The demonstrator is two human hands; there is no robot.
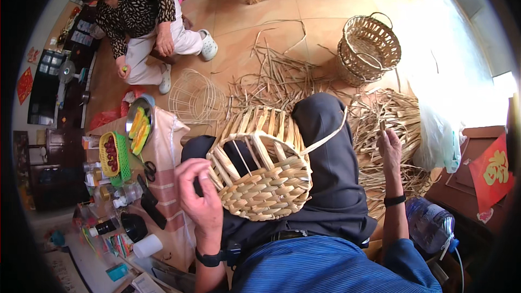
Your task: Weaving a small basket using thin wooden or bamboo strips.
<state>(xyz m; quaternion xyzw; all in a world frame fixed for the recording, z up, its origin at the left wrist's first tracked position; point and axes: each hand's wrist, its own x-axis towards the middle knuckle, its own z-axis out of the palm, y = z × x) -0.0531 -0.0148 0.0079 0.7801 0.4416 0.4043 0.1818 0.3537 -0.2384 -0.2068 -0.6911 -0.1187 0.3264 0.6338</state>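
Note:
A partly woven straw basket (266, 192) lies tilted across my lap. Its near side is closely plaited, while wide bare ribs show on the far side. One long loose strand (328, 135) runs from its right edge up over my right knee. Beside the basket's left rim is my left hand (201, 198), its fingers loosely curled with a gap to the thumb and nothing seen in it. Off to the right, my right hand (389, 149) is pinched around the end of a dried straw strip (382, 125), above a heap of dried straw (391, 111).
Another person (141, 27) sits at the far left. A wire frame (196, 96) and a finished handled basket (369, 49) stand on the floor among scattered strips. The left table (165, 184) bears fruit, scissors (149, 171) and bottles. A large water jug (429, 222) is by my right elbow.

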